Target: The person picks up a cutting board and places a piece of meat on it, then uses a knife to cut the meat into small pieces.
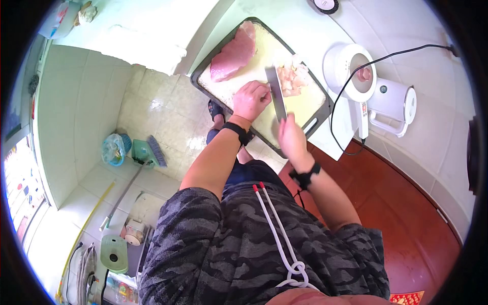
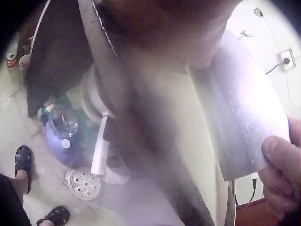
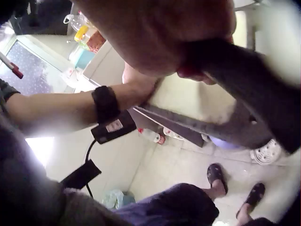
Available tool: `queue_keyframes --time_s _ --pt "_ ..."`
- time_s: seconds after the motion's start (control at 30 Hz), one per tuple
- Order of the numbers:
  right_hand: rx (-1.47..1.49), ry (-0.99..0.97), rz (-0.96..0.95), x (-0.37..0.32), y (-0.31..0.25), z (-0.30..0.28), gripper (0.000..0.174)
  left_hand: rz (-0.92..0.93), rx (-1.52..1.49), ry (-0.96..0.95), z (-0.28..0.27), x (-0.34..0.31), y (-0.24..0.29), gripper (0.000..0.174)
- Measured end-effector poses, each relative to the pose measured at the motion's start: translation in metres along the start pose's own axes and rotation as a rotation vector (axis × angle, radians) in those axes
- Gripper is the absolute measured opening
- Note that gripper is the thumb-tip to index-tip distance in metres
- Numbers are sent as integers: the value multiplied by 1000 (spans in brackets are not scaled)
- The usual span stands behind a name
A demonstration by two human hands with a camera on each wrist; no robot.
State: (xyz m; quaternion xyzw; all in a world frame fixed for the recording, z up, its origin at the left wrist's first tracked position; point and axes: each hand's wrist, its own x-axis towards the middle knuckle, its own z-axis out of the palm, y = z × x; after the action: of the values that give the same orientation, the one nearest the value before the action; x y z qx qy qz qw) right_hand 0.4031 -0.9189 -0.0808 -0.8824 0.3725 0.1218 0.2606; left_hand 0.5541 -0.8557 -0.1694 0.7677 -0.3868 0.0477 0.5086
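Observation:
My right hand [image 1: 293, 136] grips a broad-bladed kitchen knife [image 1: 277, 96], its blade standing on edge over the pale cutting board [image 1: 264, 122]. In the left wrist view the wet blade [image 2: 249, 103] fills the right side, with right-hand fingers [image 2: 280, 157] at its near end. Left of the blade, my left hand [image 1: 251, 100] is on the board, fingers bent, fingertips right beside the steel. I cannot tell whether it holds meat underneath. Diced pale-pink raw meat [image 1: 292, 79] lies in a pile right of the blade. A large raw meat slab [image 1: 234, 53] rests at the board's far left.
The board's dark rim [image 1: 203, 68] overhangs the counter [image 1: 335, 137] toward me. A white electric pot [image 1: 351, 71] and a white kettle [image 1: 394, 104] stand to the right, a black cord [image 1: 406, 51] looping over the pot. On the floor left are a blue bin [image 1: 114, 150] and a dustpan [image 1: 142, 150].

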Motion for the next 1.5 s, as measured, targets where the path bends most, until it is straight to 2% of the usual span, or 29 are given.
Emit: queue_keyframes --time_s 0.1,0.13,0.2,0.27,0.37,0.43,0.57,0.63,0.77,0.83,0.97,1.07,1.4,1.5 --pt "-46 -53 61 -29 14 6 22 -31 12 -46 1 -1 -3 12" --pt "-46 -56 61 -20 12 8 22 -13 -6 -28 2 0 -3 12" --pt "-31 92 -89 23 1 15 24 -3 -20 -23 1 -4 -5 12" --pt "14 182 -140 63 -27 1 21 -4 -23 -58 1 -5 -7 12" --pt "26 184 -160 68 -25 2 20 -22 21 -49 3 -5 -5 12" --pt "-5 85 -53 27 -11 3 22 -16 29 -26 0 -6 -2 12" --pt "-60 13 16 -42 30 15 23 -6 56 6 5 -4 -1 12" --pt "-32 70 -27 -23 18 10 24 1 44 6 2 -4 1 12" --pt "26 192 -99 58 -6 2 27 12 66 -63 -4 -4 2 11" --pt "123 283 -170 70 -6 -10 28 -21 78 -87 -10 0 10 10" --pt "163 290 -144 31 5 -14 28 -49 79 -50 -10 -3 12 10" --pt "57 228 -99 7 5 -13 29 -60 47 -71 -5 -8 8 10" --pt "52 249 -194 -9 2 -1 30 -61 109 4 4 -12 9 13" --pt "8 151 -135 -20 0 -8 30 -63 113 11 5 -12 8 14"
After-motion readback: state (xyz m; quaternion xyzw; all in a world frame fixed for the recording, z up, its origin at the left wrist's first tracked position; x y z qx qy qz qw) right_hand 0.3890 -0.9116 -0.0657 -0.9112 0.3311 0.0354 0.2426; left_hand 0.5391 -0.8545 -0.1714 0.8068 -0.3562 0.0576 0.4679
